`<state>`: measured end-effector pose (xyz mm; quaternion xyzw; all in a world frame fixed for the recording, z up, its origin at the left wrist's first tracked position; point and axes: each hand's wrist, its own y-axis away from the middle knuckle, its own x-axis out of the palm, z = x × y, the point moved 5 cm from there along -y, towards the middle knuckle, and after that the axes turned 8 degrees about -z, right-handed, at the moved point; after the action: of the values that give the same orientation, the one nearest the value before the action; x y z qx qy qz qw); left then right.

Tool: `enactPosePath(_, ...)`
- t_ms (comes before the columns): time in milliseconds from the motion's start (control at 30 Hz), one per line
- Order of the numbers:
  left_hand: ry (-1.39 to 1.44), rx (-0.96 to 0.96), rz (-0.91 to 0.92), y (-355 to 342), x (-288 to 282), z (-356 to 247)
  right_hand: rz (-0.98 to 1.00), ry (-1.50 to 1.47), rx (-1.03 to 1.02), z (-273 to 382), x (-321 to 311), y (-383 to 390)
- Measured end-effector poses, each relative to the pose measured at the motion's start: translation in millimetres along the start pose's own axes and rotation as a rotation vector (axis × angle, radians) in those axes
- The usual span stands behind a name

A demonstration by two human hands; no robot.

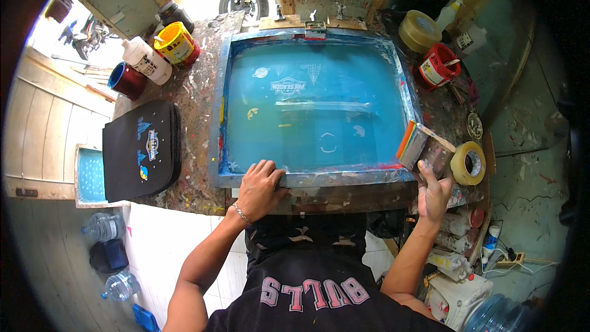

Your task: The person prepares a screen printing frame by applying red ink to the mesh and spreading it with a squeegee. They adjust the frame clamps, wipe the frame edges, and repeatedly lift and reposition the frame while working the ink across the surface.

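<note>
A blue-meshed screen printing frame (313, 179) lies flat on the worktable, with small designs showing in its mesh (344, 141). My left hand (261, 184) grips its near rail left of the middle, fingers bent over the wood. At the near right corner my right hand (434, 189) holds a wide squeegee (428, 150), tilted, its coloured blade edge towards the frame. Part of my grip is hidden beneath the squeegee. A pale streak runs across the middle of the mesh. A hinge clamp (315, 31) sits at the frame's far rail.
Black printed pieces (126, 147) are stacked at the left. Behind them stand a dark red pot (128, 81), a white bottle (146, 61) and a yellow tub (176, 44). To the right are a red tub (437, 65) and tape rolls (468, 163). Water bottles (103, 227) stand lower left.
</note>
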<state>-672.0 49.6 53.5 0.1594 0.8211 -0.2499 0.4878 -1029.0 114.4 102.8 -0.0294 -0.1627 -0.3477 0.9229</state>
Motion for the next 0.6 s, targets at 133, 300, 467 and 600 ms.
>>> enactPosePath(133,0.031,-0.038,0.052,2,4,2,-0.004,0.051,-0.007,-4,4,-3)
enactPosePath(300,0.038,-0.021,0.051,2,5,3,0.014,0.093,-0.008,-12,13,-8)
enactPosePath(467,0.049,-0.004,0.051,2,10,6,0.183,0.505,-0.167,-24,59,-25)
enactPosePath(600,0.064,-0.002,-0.002,5,16,8,0.573,0.883,-0.478,-40,127,-39)
